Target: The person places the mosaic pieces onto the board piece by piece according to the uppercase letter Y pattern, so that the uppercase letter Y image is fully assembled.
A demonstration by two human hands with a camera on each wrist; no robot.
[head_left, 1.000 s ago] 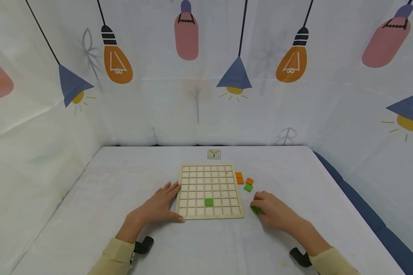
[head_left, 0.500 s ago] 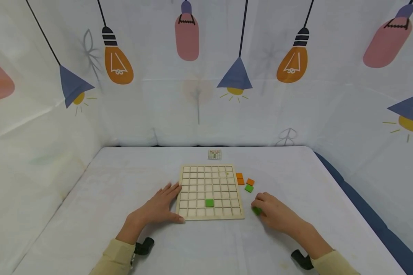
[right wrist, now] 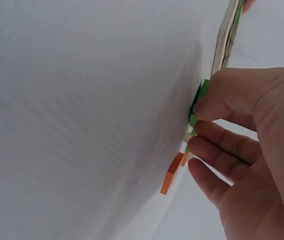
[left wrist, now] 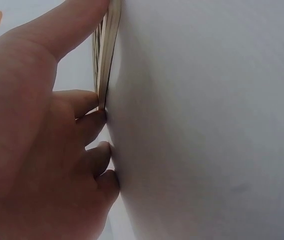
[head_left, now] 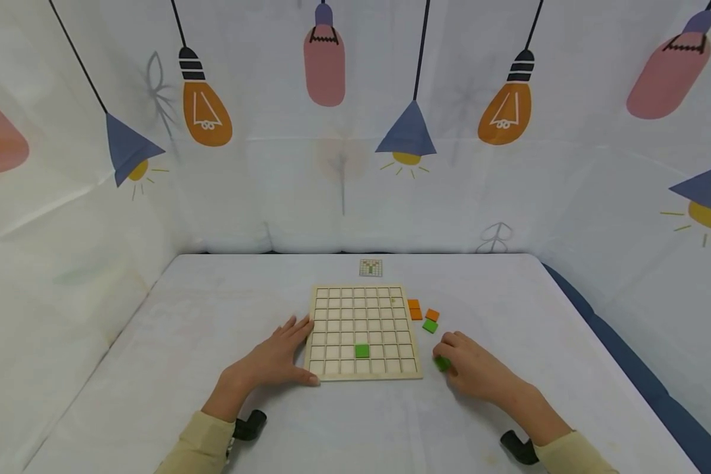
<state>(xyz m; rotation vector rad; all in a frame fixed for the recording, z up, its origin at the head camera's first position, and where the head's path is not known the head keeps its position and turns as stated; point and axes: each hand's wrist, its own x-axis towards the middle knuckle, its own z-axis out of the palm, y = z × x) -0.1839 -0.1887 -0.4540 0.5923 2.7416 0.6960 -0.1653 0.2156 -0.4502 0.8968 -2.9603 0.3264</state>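
Observation:
My left hand (head_left: 275, 359) rests along the left side of a pale wooden grid board (head_left: 370, 378), fingers spread and touching its edge, with the thumb at the near left corner. The left wrist view shows the thumb and fingertips against the board's side (left wrist: 107, 65). One green square tile (head_left: 362, 351) lies in a cell of the second row from the near edge. Right of the board, my right hand (head_left: 480, 368) pinches another green tile (right wrist: 204, 89) between thumb and fingers, low over the table. Its far side is partly hidden by the fingers.
Two orange tiles (head_left: 415, 309) lie against the board's right edge. Beside them are a third orange tile (head_left: 432, 315) and a loose green tile (head_left: 430, 325). A small card with a coloured grid pattern (head_left: 370, 267) lies beyond the board on the white table (head_left: 243, 289).
The head view has drifted a little, so everything sits slightly lower and further right. Both hands keep their places, the right one still pinching the green tile.

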